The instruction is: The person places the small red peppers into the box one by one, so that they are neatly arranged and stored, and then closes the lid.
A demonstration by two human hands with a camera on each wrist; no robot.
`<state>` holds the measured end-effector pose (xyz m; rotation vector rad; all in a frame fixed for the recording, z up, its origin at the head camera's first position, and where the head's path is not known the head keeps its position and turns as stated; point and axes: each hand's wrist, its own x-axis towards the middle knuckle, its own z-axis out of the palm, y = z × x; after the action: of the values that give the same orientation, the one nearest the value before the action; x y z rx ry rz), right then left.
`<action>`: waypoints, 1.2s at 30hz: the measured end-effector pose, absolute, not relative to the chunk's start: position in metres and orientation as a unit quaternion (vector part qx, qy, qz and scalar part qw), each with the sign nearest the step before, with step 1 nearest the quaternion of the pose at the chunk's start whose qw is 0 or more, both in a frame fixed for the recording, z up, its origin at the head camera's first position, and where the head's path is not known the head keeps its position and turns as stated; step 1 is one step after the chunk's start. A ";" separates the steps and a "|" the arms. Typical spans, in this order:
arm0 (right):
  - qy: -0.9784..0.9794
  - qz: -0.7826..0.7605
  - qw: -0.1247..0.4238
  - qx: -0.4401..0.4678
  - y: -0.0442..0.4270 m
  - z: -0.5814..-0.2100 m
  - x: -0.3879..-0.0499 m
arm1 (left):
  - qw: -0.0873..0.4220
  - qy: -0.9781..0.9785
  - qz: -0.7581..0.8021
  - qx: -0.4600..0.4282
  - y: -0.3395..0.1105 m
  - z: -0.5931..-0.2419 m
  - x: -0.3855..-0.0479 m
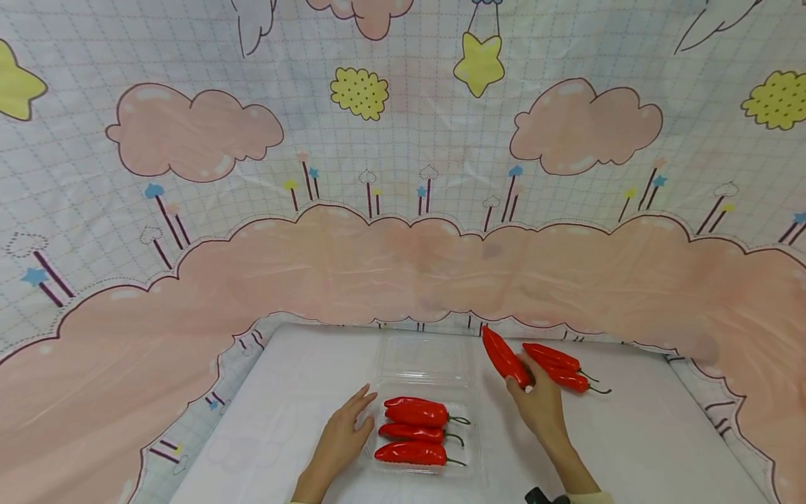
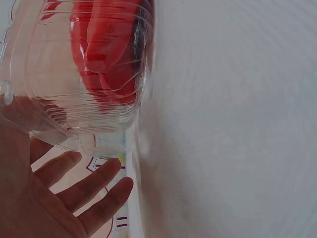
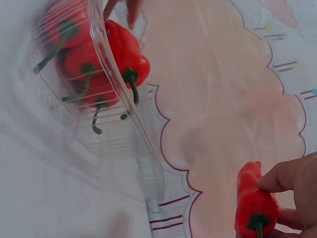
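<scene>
In the head view my right hand (image 1: 539, 400) grips a long red pepper (image 1: 502, 355) near its stem end, raised at a slant to the right of a clear plastic clamshell box (image 1: 474, 448). Several red peppers (image 1: 412, 453) lie side by side in the box, their green stems toward the right. My left hand (image 1: 343, 434) is at the box's left side, fingers extended and holding nothing. The left wrist view shows that hand (image 2: 74, 198) beside the clear wall. In the right wrist view, thumb and fingers pinch the pepper (image 3: 256, 210).
Two more red peppers (image 1: 567, 380) lie on the white table (image 1: 655, 434) just beyond my right hand. The box's clear lid (image 1: 425, 358) is folded back toward the far edge. A cloud-patterned cloth (image 1: 403, 273) hangs behind the table.
</scene>
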<state>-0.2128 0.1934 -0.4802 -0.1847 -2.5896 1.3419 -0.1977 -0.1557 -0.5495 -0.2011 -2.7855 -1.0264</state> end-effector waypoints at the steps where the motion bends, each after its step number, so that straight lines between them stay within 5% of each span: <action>1: -0.880 0.457 0.108 -0.062 0.193 -0.480 -0.212 | 0.083 -0.933 -0.344 -0.068 -0.156 -0.550 -0.198; 36: -0.874 0.479 0.081 -0.024 0.149 -0.483 -0.190 | 0.101 -0.928 -0.350 -0.078 -0.155 -0.549 -0.198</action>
<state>-0.1901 0.1486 -0.4834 -0.0707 -2.6112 1.4315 -0.1975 -0.1554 -0.5493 -0.2318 -2.7420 -1.0355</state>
